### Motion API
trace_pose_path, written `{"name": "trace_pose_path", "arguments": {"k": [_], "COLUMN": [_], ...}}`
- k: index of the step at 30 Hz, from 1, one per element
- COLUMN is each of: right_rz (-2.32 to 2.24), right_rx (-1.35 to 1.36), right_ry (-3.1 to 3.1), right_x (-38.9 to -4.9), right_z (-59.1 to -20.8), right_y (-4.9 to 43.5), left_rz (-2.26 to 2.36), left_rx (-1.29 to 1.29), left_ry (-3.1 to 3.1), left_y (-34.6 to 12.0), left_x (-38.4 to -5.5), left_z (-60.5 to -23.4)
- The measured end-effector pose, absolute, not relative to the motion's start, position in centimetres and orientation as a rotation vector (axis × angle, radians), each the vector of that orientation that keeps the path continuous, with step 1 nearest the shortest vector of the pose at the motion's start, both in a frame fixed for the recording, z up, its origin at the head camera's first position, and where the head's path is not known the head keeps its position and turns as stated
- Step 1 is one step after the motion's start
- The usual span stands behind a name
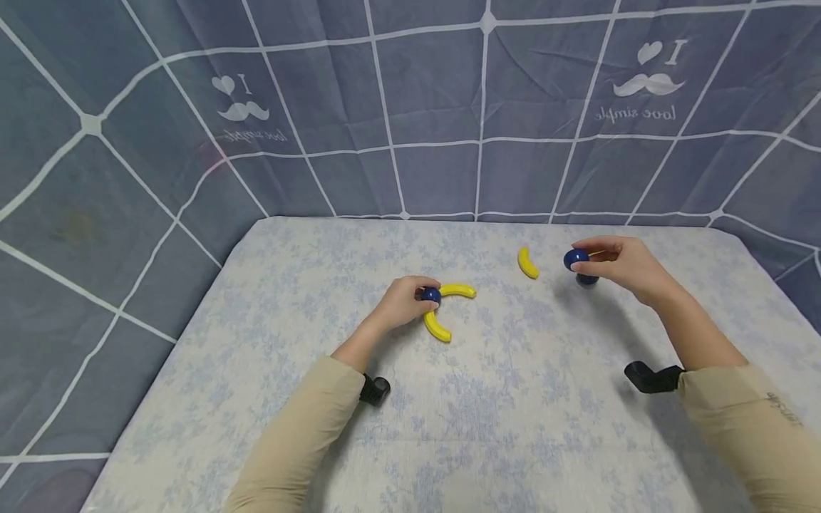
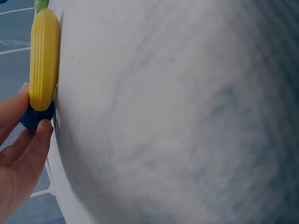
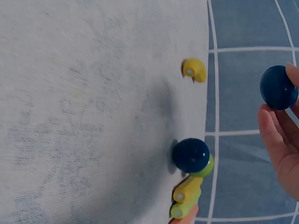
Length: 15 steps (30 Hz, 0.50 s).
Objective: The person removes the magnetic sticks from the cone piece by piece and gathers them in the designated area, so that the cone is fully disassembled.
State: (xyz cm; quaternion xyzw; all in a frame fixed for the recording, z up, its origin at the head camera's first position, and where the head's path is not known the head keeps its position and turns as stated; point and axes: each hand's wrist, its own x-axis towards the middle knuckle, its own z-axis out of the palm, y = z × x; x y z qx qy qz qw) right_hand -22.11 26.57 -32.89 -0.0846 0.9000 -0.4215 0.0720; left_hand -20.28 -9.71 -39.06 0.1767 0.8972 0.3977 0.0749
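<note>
My left hand (image 1: 407,299) pinches a shiny blue ball (image 1: 431,295) low at the table's middle. Two curved yellow pieces (image 1: 458,291) meet this ball; in the left wrist view, one ribbed yellow piece (image 2: 44,60) covers part of the blue ball (image 2: 35,116). My right hand (image 1: 625,265) holds another blue ball (image 3: 279,87) between thumb and fingers, raised above the table. Below it a third blue ball (image 3: 190,155) rests on the table, partly covering a green ball (image 3: 209,165). Yellow and yellow-green pieces (image 3: 188,189) lie beside them, with a fingertip at the frame edge.
A lone curved yellow piece (image 1: 528,263) lies on the table between my hands, towards the back. The table (image 1: 487,413) has a pale, blue-patterned cover. A grey-blue gridded curtain (image 1: 436,107) stands behind and along the left side.
</note>
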Motion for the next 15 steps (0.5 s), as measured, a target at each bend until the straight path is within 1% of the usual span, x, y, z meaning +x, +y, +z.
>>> {"name": "trace_pose_path", "arguments": {"k": [9, 15], "right_rz": [-1.283, -1.272], "right_rx": [-0.093, -0.045], "right_ry": [2.731, 2.728], "right_x": [-23.7, -25.4], "right_z": [-33.3, -34.6], "right_y": [27.4, 26.8], "left_rz": [1.236, 1.246], "left_rx": [0.466, 0.43], "left_ry": [2.7, 2.695], "left_y": [-9.4, -9.3], "left_x": [-20.4, -20.3], "left_z": [-39.1, -39.1]}}
